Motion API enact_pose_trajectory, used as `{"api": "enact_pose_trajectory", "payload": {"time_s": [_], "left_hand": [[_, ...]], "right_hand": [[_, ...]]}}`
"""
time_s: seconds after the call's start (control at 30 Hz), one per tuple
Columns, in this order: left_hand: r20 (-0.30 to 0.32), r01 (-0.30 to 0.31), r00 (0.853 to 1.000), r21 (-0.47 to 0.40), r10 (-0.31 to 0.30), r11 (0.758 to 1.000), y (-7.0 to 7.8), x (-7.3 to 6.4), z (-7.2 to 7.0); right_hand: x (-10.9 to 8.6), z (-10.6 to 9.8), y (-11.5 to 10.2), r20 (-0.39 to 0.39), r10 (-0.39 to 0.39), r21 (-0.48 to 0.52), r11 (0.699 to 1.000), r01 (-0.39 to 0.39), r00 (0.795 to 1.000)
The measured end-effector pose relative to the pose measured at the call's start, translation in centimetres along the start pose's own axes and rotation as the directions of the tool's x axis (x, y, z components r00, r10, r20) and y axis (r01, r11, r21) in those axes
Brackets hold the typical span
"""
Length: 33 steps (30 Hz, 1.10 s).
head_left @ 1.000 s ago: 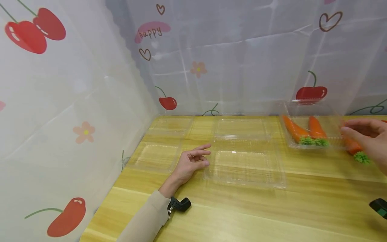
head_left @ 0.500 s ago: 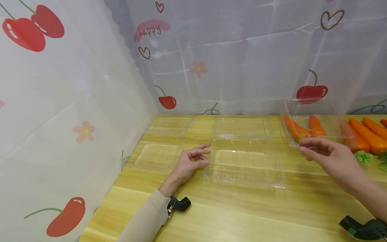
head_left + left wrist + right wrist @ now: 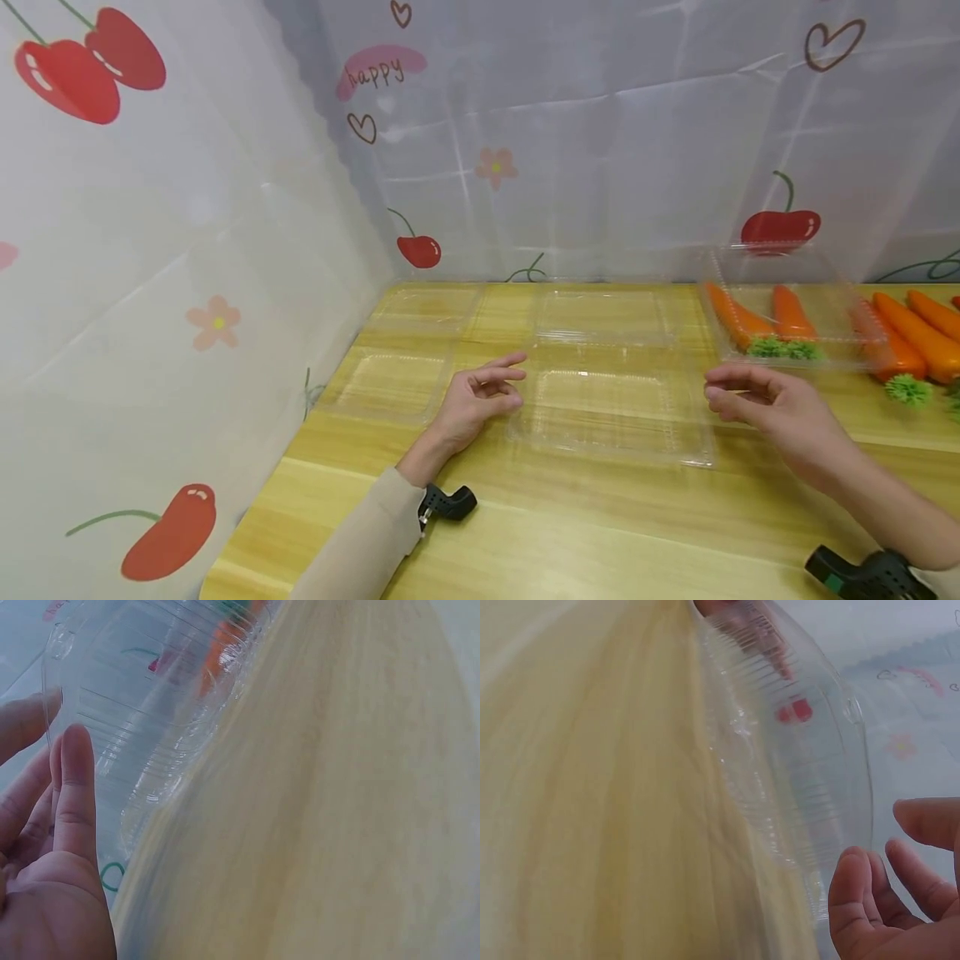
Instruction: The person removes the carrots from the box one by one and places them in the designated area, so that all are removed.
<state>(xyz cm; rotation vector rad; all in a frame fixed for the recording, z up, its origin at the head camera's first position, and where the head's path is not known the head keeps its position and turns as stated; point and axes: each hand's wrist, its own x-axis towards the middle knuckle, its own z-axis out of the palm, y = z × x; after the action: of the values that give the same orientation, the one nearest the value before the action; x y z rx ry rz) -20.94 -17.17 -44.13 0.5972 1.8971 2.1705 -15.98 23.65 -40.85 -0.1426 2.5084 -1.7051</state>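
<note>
A clear plastic clamshell container (image 3: pixel 600 417) lies spread out mid-table, its lid half toward the wall. My left hand (image 3: pixel 472 400) is at its left rim; the fingers are extended and the thumb is apart from them. In the left wrist view, the fingertips (image 3: pixel 75 746) meet the clear rim. My right hand (image 3: pixel 772 412) hovers by the right rim with fingers loosely bent, holding nothing. In the right wrist view a fingertip (image 3: pixel 853 862) is close to the rim; contact is unclear.
Another clear clamshell container (image 3: pixel 390 383) lies at left. At back right stands a clear plastic box (image 3: pixel 832 275), with two carrots (image 3: pixel 793 312) showing through it. Several carrots (image 3: pixel 918 333) with green tops lie further right. A printed curtain (image 3: pixel 600 183) rises behind the table.
My right hand has moved left from beside the carrots, past the box's front, to the container's right rim. Carrots it covered now show. My left hand has stayed put.
</note>
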Motion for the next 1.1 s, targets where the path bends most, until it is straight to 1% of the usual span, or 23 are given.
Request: {"api": "enact_pose_trajectory", "payload": {"time_s": [0.1, 0.2, 0.3, 0.4, 0.47, 0.57, 0.67, 0.8, 0.97, 1.1], "left_hand": [[-0.001, -0.008, 1.000, -0.006, 0.008, 1.000, 0.0, 0.2, 0.0], [-0.006, -0.015, 1.000, -0.009, 0.015, 1.000, 0.1, 0.2, 0.0], [-0.018, -0.016, 1.000, -0.010, 0.016, 1.000, 0.3, 0.1, 0.1], [-0.033, -0.013, 0.999, -0.008, 0.013, 1.000, 0.5, 0.1, 0.2], [-0.048, -0.014, 0.999, 0.002, 0.014, 1.000, 0.7, 0.1, 0.2], [-0.077, -0.012, 0.997, 0.011, 0.013, 1.000, 1.1, 0.0, 0.4], [-0.095, -0.005, 0.995, 0.017, 0.007, 1.000, 1.6, -0.1, 0.4], [-0.096, 0.012, 0.995, 0.010, -0.011, 1.000, 2.2, -0.3, 0.5], [-0.104, 0.030, 0.994, -0.002, -0.030, 1.000, 2.8, -0.5, 0.5], [-0.108, 0.050, 0.993, 0.037, -0.046, 0.998, 3.3, -0.4, 0.3]], "right_hand": [[0.1, 0.3, 0.2, 0.024, 0.010, 0.059, 0.998, -0.011, 1.000], [0.3, 0.7, 0.3, 0.038, 0.014, 0.094, 0.995, -0.018, 0.999], [0.5, 1.1, 0.1, 0.044, 0.034, 0.078, 0.996, -0.037, 0.998], [0.6, 1.2, -0.3, 0.039, 0.066, 0.041, 0.997, -0.067, 0.997], [0.7, 1.2, -0.5, 0.038, 0.071, 0.023, 0.997, -0.072, 0.997], [0.8, 1.2, -1.0, 0.032, 0.071, 0.007, 0.997, -0.072, 0.997], [0.9, 1.2, -1.3, 0.026, 0.048, 0.005, 0.999, -0.048, 0.998], [0.8, 1.1, -1.6, 0.021, 0.031, 0.005, 1.000, -0.031, 0.999], [0.8, 1.2, -2.0, 0.031, 0.044, 0.005, 0.999, -0.044, 0.999], [1.0, 1.4, -2.2, 0.032, 0.052, 0.015, 0.998, -0.053, 0.998]]}}
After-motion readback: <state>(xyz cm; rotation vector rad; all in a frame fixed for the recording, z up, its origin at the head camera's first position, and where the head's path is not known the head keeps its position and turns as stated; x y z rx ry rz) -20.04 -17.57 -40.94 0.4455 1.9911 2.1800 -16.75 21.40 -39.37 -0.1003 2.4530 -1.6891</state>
